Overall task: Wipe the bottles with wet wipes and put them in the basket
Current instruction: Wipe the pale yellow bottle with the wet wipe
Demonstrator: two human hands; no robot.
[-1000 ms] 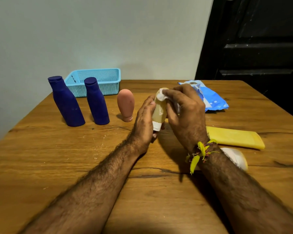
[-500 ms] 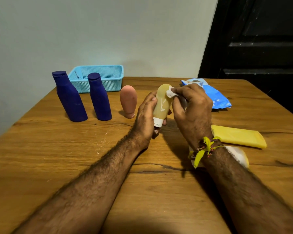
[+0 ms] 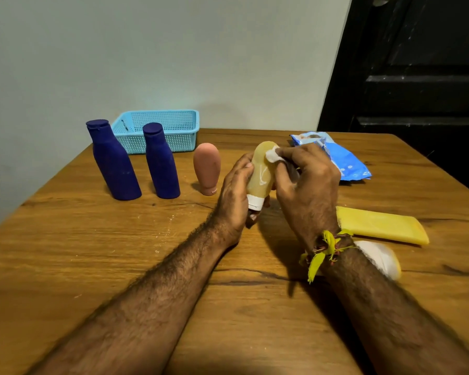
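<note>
Now both hands full: left (image 3: 234, 193) round smooth tan bottle (image 3: 260, 174), right (image 3: 307, 182) pinching crumpled wipe (image 3: 271, 156).

A plain room in a home is showing here: a wooden desk (image 3: 65, 266) is standing against a pale painted wall (image 3: 173, 50), beside a dark panelled door (image 3: 417, 77).

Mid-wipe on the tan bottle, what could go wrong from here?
1. The left hand grips the tan bottle cap-down above the table; a wet surface may let it slip.
2. The right hand pinches only a small wipe near the top, so the lower part might be missed.
3. The two blue bottles stand before the basket; reaching over could tip them.
</note>
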